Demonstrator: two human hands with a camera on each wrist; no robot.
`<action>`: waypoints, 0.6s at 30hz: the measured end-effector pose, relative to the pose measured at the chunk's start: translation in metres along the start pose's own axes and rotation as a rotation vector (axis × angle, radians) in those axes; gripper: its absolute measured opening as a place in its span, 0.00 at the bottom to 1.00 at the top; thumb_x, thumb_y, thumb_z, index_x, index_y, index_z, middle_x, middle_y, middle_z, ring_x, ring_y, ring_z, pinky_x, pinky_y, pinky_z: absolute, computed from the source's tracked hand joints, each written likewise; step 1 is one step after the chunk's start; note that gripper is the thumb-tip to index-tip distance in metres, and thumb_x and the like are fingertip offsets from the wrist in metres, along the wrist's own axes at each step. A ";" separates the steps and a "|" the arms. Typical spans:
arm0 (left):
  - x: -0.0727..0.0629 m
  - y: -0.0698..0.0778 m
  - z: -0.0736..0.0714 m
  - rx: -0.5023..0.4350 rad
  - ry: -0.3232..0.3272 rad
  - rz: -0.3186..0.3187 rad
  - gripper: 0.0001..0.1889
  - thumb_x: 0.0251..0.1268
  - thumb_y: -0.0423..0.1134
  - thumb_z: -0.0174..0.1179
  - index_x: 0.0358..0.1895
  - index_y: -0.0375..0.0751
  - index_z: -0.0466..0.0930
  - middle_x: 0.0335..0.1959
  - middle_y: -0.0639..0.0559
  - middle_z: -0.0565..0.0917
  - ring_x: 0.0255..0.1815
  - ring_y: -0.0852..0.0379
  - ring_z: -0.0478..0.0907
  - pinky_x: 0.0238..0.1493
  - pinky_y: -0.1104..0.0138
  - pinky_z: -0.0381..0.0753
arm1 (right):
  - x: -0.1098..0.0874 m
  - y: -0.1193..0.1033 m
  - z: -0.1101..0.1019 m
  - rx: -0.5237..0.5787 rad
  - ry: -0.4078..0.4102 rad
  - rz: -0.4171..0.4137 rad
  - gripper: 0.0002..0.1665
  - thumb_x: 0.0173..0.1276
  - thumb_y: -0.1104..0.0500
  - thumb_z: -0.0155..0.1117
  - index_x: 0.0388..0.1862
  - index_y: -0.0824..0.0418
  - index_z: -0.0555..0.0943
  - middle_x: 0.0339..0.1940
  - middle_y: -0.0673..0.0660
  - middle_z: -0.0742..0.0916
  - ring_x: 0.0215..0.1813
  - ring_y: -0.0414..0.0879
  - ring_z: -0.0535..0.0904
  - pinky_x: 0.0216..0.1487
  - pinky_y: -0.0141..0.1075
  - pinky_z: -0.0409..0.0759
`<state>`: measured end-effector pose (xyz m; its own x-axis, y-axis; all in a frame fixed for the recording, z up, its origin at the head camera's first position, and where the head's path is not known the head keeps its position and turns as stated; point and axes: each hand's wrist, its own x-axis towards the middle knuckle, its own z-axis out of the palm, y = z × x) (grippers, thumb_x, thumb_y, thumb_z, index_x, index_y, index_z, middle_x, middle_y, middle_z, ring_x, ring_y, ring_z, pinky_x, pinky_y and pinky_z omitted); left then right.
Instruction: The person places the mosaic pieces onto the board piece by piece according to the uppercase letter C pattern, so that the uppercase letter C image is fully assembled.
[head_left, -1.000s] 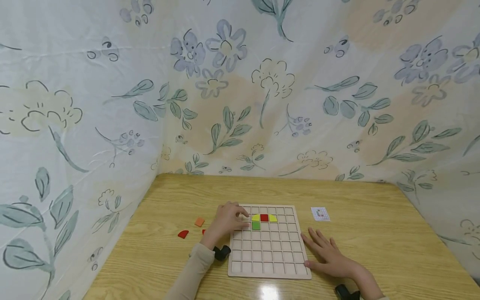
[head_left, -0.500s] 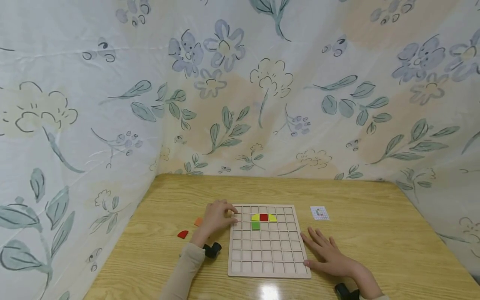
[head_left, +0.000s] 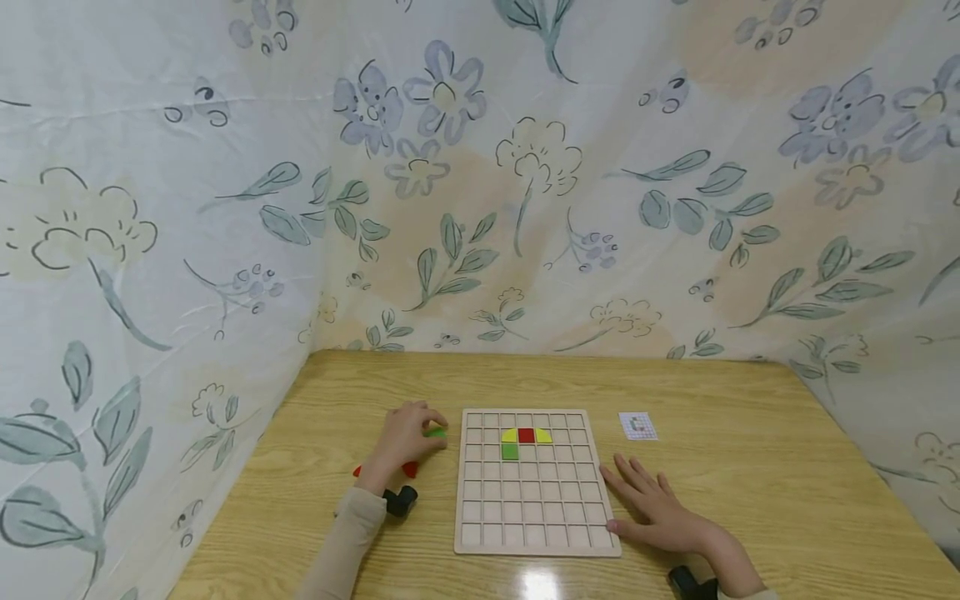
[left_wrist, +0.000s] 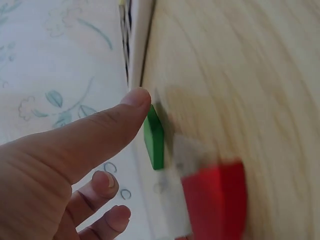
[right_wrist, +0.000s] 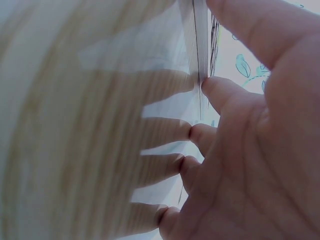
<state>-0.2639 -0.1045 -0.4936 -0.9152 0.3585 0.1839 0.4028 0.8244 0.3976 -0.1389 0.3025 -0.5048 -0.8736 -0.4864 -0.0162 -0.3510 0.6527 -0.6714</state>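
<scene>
Wooden grid [head_left: 531,511] holds four tiles [head_left: 527,435]; left grip [head_left: 406,435] at green piece [left_wrist: 156,145], pinch unclear; right grip [head_left: 656,512] splayed, touching grid

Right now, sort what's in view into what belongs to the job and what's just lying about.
Likely the job: grid board; yellow pieces, red square and green square on it; loose green piece; loose red pieces; patterned card, probably.
Apparently just there: floral cloth, black wrist devices.
</scene>
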 end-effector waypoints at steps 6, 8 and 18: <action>-0.005 -0.005 -0.005 0.023 -0.009 -0.001 0.13 0.45 0.50 0.71 0.37 0.55 0.85 0.25 0.58 0.72 0.35 0.57 0.66 0.46 0.49 0.63 | 0.000 0.002 0.001 -0.015 -0.001 0.009 0.44 0.63 0.48 0.61 0.73 0.61 0.55 0.72 0.72 0.49 0.70 0.75 0.36 0.57 0.71 0.29; -0.006 -0.006 -0.007 0.017 -0.008 -0.005 0.13 0.45 0.49 0.71 0.36 0.54 0.85 0.26 0.57 0.73 0.35 0.57 0.66 0.47 0.48 0.62 | 0.000 0.002 0.001 -0.020 -0.001 0.011 0.45 0.63 0.48 0.61 0.73 0.61 0.55 0.73 0.72 0.49 0.70 0.74 0.37 0.57 0.71 0.29; -0.010 -0.010 -0.011 0.037 0.012 -0.015 0.15 0.42 0.50 0.73 0.36 0.54 0.85 0.27 0.57 0.74 0.33 0.58 0.65 0.46 0.51 0.64 | 0.001 0.004 0.002 -0.006 -0.004 0.009 0.44 0.63 0.48 0.60 0.73 0.61 0.54 0.73 0.72 0.48 0.70 0.74 0.35 0.57 0.71 0.27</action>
<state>-0.2585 -0.1210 -0.4899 -0.9209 0.3407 0.1895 0.3883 0.8455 0.3667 -0.1401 0.3038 -0.5089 -0.8753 -0.4829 -0.0253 -0.3451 0.6605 -0.6668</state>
